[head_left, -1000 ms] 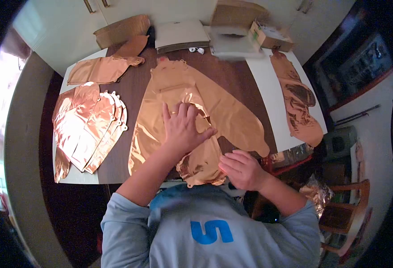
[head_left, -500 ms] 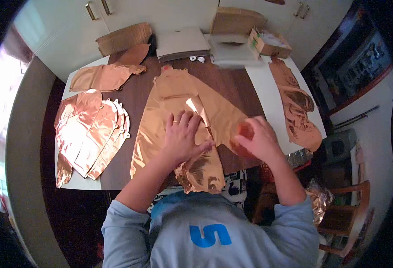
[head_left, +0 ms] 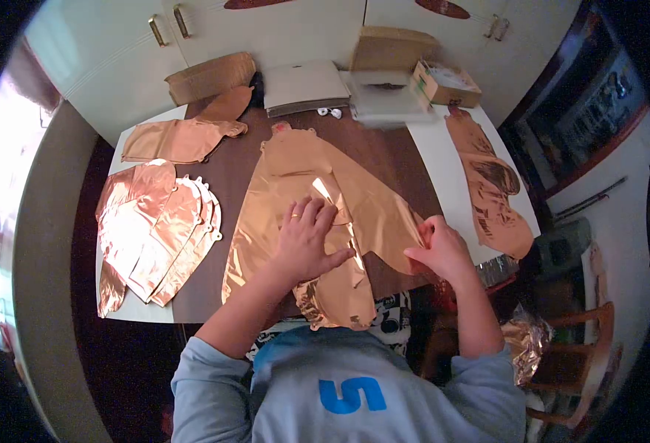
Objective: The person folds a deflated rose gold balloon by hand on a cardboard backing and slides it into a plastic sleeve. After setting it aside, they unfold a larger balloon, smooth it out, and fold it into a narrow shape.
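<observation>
A flat, copper-coloured foil balloon [head_left: 380, 210] is spread in the middle of the table, its layers partly folded over one another. My left hand [head_left: 312, 240] lies on its centre with the fingers spread, pressing on the foil. At the balloon's right corner, my right hand [head_left: 443, 249] pinches the foil edge between thumb and fingers, and that edge is slightly raised. A crumpled, shiny end of the foil hangs toward my body at the table's front edge.
More foil balloons [head_left: 159, 229] lie stacked on the left, with another pair [head_left: 173, 140] behind them. A long foil piece [head_left: 487, 192] lies at the right. Along the back stand a white stack [head_left: 306, 87], a clear plastic bin [head_left: 388, 103] and a small box [head_left: 447, 83].
My right hand has shifted slightly right and down and now pinches the balloon's corner edge, where its fingers were more spread. My left hand stays on the foil. The camera view has tilted slightly.
</observation>
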`<state>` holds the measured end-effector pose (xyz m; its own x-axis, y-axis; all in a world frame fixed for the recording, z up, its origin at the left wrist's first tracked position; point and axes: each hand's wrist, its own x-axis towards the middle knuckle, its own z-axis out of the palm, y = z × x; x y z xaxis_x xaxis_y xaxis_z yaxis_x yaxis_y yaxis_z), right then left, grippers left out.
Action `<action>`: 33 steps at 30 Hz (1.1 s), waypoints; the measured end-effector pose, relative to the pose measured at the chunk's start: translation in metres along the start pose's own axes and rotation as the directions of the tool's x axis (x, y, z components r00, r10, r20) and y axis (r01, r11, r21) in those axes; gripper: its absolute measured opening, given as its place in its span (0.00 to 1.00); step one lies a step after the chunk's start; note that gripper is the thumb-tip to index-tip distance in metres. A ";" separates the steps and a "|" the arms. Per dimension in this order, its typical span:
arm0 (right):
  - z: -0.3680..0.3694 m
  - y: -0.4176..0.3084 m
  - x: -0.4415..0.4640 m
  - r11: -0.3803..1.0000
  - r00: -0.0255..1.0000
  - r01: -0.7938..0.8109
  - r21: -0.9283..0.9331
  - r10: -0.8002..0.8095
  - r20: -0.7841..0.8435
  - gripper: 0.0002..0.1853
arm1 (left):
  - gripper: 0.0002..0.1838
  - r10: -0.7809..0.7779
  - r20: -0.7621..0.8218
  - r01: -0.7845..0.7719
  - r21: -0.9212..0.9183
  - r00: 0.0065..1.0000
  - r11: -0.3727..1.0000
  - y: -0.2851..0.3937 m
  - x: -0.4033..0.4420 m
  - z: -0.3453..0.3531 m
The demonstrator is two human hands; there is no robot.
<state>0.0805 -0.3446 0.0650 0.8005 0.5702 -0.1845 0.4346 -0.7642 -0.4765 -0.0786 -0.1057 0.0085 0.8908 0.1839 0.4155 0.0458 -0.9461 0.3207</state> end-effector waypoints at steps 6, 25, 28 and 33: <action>-0.003 0.008 0.002 0.988 0.999 0.052 -0.148 -0.053 -0.001 0.28 | 0.41 0.014 -0.002 -0.014 0.008 1.000 1.000 -0.001 0.002 0.001; -0.002 -0.019 -0.010 0.989 0.999 -0.020 0.150 0.024 -0.028 0.14 | 0.43 -0.025 0.015 0.026 -0.019 1.000 0.999 0.000 0.002 -0.001; -0.006 -0.063 -0.040 0.944 0.983 0.177 0.278 -0.182 -0.008 0.11 | 0.44 -0.062 0.049 0.064 -0.033 0.997 0.997 -0.001 -0.002 0.005; 0.037 -0.090 -0.045 0.537 0.564 0.810 0.238 -0.824 -0.062 0.18 | 0.43 -0.099 -0.075 0.098 -0.009 0.992 0.995 -0.020 -0.017 0.028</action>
<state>-0.0096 -0.2899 0.0842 0.1190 0.9324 0.3414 0.7830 0.1233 -0.6097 -0.0816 -0.0970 -0.0288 0.8456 0.2958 0.4444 0.1292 -0.9211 0.3673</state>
